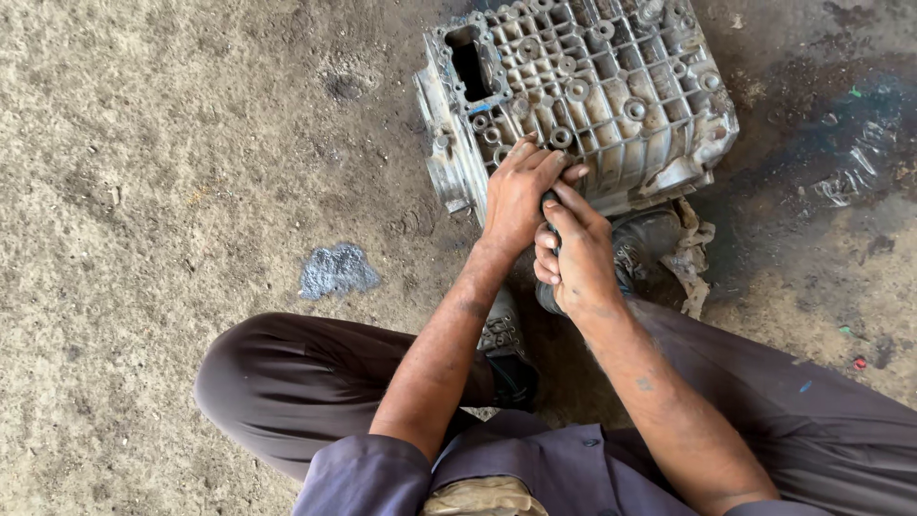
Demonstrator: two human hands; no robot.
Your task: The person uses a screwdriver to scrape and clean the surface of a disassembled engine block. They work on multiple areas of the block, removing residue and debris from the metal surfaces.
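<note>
I squat on a rough, dusty concrete floor [172,143], pale grey-brown and pitted, with a small shiny grey patch [336,270] on it just left of my arms. To the right the ground turns dark with an oily stain [841,143], and a few tiny coloured scraps lie scattered there. My knees in dark trousers [287,373] spread to either side, and a worn shoe [503,330] shows between them.

In front of me, at the top of the view, sits a grimy metal casing [611,86], a ribbed, box-like casting full of small cells and round bolt holes, with one rectangular opening near its left corner. It rests on the floor, tilted a little, its near edge just beyond my feet. A dirty rag [690,258] lies bunched under its right near corner.

My left hand [521,196] lies flat on the near edge of the casing, fingers stretched out and pressed together against the metal. My right hand [573,253] is just beside it, touching it, fingers curled in tight around something small and dark at the casing's edge; I cannot tell what it is.
</note>
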